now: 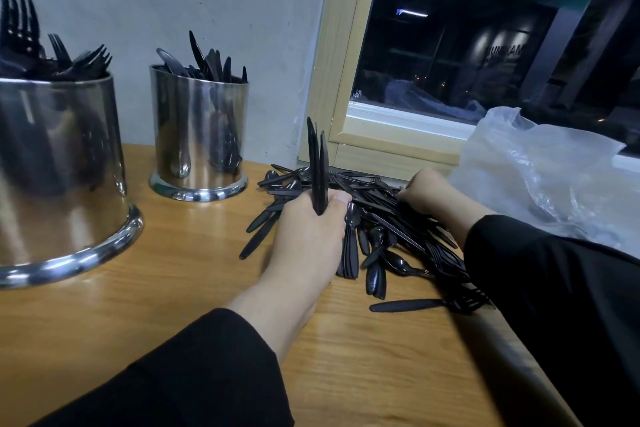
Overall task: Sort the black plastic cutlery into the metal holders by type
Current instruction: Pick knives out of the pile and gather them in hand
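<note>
Several knives [318, 166] stand upright in left hand [308, 232].

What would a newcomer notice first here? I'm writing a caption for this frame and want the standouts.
Probably the heap of black cutlery on the wooden counter by the window, with the left hand gripping a few knives upright while the right hand reaches into the heap. Next, the two shiny metal holders at left: the near holder bristling with forks, the far holder holding knives.

Only blurred, partly legible lettering shows beyond the window [485, 45].
</note>
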A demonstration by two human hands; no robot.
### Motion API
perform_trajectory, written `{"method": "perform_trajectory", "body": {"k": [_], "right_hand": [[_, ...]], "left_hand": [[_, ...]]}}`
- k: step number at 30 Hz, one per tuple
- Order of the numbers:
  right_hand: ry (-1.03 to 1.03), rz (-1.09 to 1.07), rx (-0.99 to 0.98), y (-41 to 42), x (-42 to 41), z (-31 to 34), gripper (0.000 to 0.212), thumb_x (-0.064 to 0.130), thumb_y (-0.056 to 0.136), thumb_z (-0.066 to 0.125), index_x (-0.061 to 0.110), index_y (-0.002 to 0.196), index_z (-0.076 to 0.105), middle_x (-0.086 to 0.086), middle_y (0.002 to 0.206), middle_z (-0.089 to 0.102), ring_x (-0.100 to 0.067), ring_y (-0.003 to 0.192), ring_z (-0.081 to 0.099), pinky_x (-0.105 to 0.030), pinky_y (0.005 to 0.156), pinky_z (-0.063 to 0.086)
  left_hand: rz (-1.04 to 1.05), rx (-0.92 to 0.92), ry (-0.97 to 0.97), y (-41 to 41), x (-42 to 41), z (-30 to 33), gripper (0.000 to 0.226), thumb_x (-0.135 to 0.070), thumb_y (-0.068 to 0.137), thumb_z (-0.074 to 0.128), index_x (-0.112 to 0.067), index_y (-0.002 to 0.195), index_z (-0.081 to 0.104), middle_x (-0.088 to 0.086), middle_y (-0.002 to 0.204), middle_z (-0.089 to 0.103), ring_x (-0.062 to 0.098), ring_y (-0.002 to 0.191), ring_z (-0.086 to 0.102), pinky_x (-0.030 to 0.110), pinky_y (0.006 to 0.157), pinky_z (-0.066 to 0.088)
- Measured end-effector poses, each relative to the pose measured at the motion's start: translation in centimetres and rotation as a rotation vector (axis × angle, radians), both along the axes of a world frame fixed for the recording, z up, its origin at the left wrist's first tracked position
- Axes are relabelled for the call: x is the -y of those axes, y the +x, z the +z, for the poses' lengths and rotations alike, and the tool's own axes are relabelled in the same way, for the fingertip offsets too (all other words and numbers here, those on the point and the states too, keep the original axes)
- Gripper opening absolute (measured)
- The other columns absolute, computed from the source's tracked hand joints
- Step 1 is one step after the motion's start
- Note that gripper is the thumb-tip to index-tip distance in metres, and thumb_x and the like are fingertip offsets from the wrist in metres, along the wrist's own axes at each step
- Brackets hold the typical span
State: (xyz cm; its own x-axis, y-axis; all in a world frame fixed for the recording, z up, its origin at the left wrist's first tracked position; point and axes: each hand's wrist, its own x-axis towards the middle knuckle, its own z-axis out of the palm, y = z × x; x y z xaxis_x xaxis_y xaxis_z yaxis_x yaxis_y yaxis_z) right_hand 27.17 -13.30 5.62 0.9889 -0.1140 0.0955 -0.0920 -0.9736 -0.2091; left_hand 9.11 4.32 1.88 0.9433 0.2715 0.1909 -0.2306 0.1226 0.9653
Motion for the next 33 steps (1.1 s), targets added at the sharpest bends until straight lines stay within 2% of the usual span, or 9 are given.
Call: {"method": "perform_trajectory", "body": {"k": [4, 10, 15, 19, 22, 24, 27, 30, 33], "right_hand": [[-0.003, -0.015, -0.006, -0.8, 0.0, 0.3, 0.036, 0.025, 0.091, 0.069, 0.004, 0.068, 0.051, -0.010, 0.068, 0.052, -0.033, 0.078, 0.054, -0.033, 0.066, 0.043], [-0.312, 0.045, 0.015, -2.5, -0.5, 1.4, 0.026, 0.020, 0.096, 0.058, 0.005, 0.076, 0.053, -0.011, 0.084, 0.056, -0.032, 0.081, 0.054, -0.031, 0.067, 0.043], [-0.385, 0.055, 0.039, -2.8, 0.2, 1.4, 0.033, 0.007, 0.093, 0.054, 0.008, 0.063, 0.042, -0.007, 0.067, 0.048, -0.031, 0.076, 0.051, -0.031, 0.064, 0.040], [-0.207, 0.021, 0.142, -3.5, 1.3, 2.0, 0.027, 0.006, 0.093, 0.058, 0.005, 0.068, 0.049, -0.010, 0.069, 0.055, -0.029, 0.065, 0.052, -0.031, 0.058, 0.041], [-0.034, 0.038, 0.289, -5.6, 2.6, 3.0, 0.015, 0.006, 0.093, 0.056, -0.001, 0.088, 0.068, -0.013, 0.070, 0.061, -0.027, 0.060, 0.055, -0.032, 0.052, 0.044], [0.133, 0.116, 0.385, -8.6, 2.8, 3.3, 0.020, 0.007, 0.095, 0.052, 0.007, 0.099, 0.071, -0.012, 0.071, 0.065, -0.025, 0.056, 0.057, -0.033, 0.051, 0.049], [0.417, 0.278, 0.458, -14.5, 1.7, 3.0, 0.028, 0.010, 0.099, 0.053, 0.032, 0.103, 0.069, 0.008, 0.061, 0.065, -0.005, 0.042, 0.045, -0.015, 0.041, 0.035], [0.565, 0.430, 0.464, -19.0, -0.4, 1.3, 0.026, 0.011, 0.099, 0.059, 0.030, 0.108, 0.075, 0.031, 0.073, 0.070, 0.014, 0.068, 0.061, -0.004, 0.062, 0.042], [0.597, 0.564, 0.442, -21.5, -2.0, -0.7, 0.032, 0.003, 0.097, 0.060, 0.025, 0.116, 0.073, 0.032, 0.087, 0.069, 0.013, 0.083, 0.062, -0.004, 0.075, 0.041]], "left_hand": [[0.010, 0.007, 0.000, -0.2, 0.0, 0.0, 0.016, -0.026, 0.103, 0.056, -0.021, 0.098, 0.070, -0.006, 0.062, 0.052, 0.015, 0.057, 0.046, 0.036, 0.061, 0.042], [0.000, 0.016, 0.000, -0.3, 0.2, 0.2, 0.016, -0.025, 0.102, 0.056, -0.021, 0.098, 0.071, -0.005, 0.063, 0.053, 0.012, 0.055, 0.046, 0.034, 0.061, 0.044], [0.007, 0.017, -0.010, 0.0, 0.0, 0.0, 0.017, -0.026, 0.102, 0.056, -0.024, 0.097, 0.072, -0.008, 0.062, 0.054, 0.013, 0.056, 0.048, 0.036, 0.063, 0.046], [0.006, 0.030, -0.033, -0.1, 0.0, 0.2, 0.017, -0.027, 0.103, 0.055, -0.024, 0.097, 0.071, -0.008, 0.060, 0.053, 0.015, 0.056, 0.047, 0.036, 0.060, 0.045], [0.011, 0.035, -0.058, -0.1, 0.0, 0.2, 0.016, -0.029, 0.102, 0.057, -0.026, 0.097, 0.072, -0.007, 0.060, 0.052, 0.017, 0.057, 0.046, 0.037, 0.061, 0.044], [-0.002, 0.032, -0.100, -0.2, 0.0, 0.4, 0.016, -0.030, 0.101, 0.060, -0.022, 0.097, 0.073, -0.003, 0.061, 0.048, 0.018, 0.058, 0.043, 0.036, 0.060, 0.040], [-0.057, 0.021, -0.204, -0.7, 0.4, 0.9, 0.023, -0.031, 0.099, 0.065, -0.008, 0.099, 0.072, -0.002, 0.062, 0.041, 0.017, 0.055, 0.037, 0.031, 0.053, 0.034], [-0.131, 0.024, -0.282, -1.7, 1.3, 1.6, 0.023, -0.036, 0.095, 0.072, -0.015, 0.086, 0.072, -0.003, 0.060, 0.037, 0.014, 0.052, 0.034, 0.028, 0.049, 0.033], [-0.195, 0.037, -0.313, -2.5, 2.3, 1.8, 0.024, -0.034, 0.092, 0.076, -0.022, 0.075, 0.064, -0.003, 0.057, 0.037, 0.013, 0.050, 0.033, 0.029, 0.049, 0.030]]}}
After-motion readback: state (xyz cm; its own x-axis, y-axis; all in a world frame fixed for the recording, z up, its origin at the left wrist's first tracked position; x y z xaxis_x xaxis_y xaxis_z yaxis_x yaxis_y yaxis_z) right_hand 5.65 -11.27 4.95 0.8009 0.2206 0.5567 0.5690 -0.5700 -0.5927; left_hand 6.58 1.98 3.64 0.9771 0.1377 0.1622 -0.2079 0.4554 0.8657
